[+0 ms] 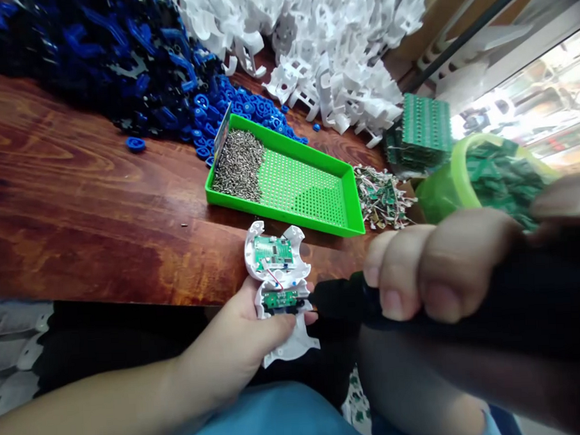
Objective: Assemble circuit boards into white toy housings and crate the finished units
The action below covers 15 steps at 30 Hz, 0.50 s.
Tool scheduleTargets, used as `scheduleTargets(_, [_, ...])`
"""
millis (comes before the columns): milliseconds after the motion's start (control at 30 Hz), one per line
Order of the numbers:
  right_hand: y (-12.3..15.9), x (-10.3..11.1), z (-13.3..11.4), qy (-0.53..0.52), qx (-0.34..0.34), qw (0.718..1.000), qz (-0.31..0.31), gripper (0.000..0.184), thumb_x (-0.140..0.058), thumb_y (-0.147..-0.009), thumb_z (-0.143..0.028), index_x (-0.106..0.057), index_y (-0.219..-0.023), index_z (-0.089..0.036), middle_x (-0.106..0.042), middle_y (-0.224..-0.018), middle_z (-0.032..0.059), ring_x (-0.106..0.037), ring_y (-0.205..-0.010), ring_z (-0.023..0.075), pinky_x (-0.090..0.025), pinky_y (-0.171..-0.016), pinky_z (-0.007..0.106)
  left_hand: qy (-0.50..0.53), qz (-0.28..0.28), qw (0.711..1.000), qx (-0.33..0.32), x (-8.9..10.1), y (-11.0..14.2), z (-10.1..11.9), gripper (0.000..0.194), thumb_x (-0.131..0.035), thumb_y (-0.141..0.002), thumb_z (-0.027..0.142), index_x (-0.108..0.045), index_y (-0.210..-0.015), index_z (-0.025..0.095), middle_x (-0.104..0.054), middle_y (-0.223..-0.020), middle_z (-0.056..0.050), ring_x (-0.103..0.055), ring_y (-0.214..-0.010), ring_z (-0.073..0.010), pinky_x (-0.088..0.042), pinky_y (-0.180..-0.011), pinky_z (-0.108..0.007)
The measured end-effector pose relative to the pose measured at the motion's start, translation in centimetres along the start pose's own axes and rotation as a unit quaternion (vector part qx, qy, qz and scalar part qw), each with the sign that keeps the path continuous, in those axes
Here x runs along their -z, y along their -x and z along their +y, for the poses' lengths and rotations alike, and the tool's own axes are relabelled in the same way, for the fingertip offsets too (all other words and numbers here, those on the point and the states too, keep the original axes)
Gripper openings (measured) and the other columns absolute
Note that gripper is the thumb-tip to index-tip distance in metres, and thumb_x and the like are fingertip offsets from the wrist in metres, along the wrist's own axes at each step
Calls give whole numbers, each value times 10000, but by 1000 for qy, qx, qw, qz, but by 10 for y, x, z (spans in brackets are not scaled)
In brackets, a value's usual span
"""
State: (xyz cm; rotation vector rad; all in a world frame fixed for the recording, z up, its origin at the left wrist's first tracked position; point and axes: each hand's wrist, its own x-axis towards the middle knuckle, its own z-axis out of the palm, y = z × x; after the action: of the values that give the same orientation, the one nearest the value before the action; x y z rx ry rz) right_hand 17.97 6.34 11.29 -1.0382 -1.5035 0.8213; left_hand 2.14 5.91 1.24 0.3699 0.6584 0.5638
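Right grip (450, 262) clasps black tool (340, 300), left grip (235, 338) white shell (296, 340); wooden table (93, 220) beyond.

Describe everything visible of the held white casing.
The white casing, plastic-looking with curved, notched rims, is open: a green circuit board sits in its upper part, another below, thin red wire between. The left hand grips its lower part by the table's near edge; a black tool in the right hand points at its right side, contact unclear.

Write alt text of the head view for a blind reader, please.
The left hand holds a white housing with green circuit boards; the right hand points a black tool at it. On the table beyond, a green tray holds small metal pieces.
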Motion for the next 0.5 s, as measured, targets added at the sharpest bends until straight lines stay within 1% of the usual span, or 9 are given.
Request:
scheduleTargets(100, [0, 2, -2, -30, 45, 995, -79, 311, -619, -690, -651, -606, -901, -422, -570, -663, -17, -585, -538, 181, -508, -459, 397, -14, 5, 1000, 1, 0, 0, -1, 441, -667, -779, 118, -536, -1195, 181, -730, -972, -43, -672, -898, -163, -491, -790, -249])
scheduleTargets(167, [-1, 5, 0, -37, 50, 992, -108, 316, -608, -692, -662, -606, -883, -411, -581, -699, -7, -589, -570, 183, -519, -486, 403, -21, 1, 1000, 0, 0, 1, -2, 444, -656, -784, 114, -527, -1204, 185, -733, -973, -41, -672, -897, -160, -491, -780, -245])
scheduleTargets(367, [-2, 6, 7, -46, 43, 992, -105, 339, -632, -680, -658, -590, -862, -374, -586, -697, 1, -591, -586, 192, -517, -512, 406, -30, -4, 1000, -4, 1, -1, -4, 420, -646, -781, 112, -536, -1181, 183, -731, -968, -39, -674, -887, -169, -494, -786, -260])
scheduleTargets(467, [0, -2, 2, -30, 25, 994, -103, 343, -635, -676, -659, -576, -870, -381, -573, -671, -6, -579, -561, 196, -521, -534, 429, -26, 2, 1000, -2, -1, -1, -3, 413, -650, -775, 113, -546, -1169, 187, -729, -958, -34, -671, -898, -175, -493, -788, -262])
scheduleTargets(500, [1, -7, -1, -19, 17, 996, -86, 346, -635, -674, -660, -573, -872, -384, -561, -650, -5, -564, -538, 198, -517, -529, 439, -24, 5, 1000, -4, -2, -1, -3, 406, -652, -772, 114, -553, -1158, 186, -727, -957, -32, -669, -902, -175, -492, -789, -259])
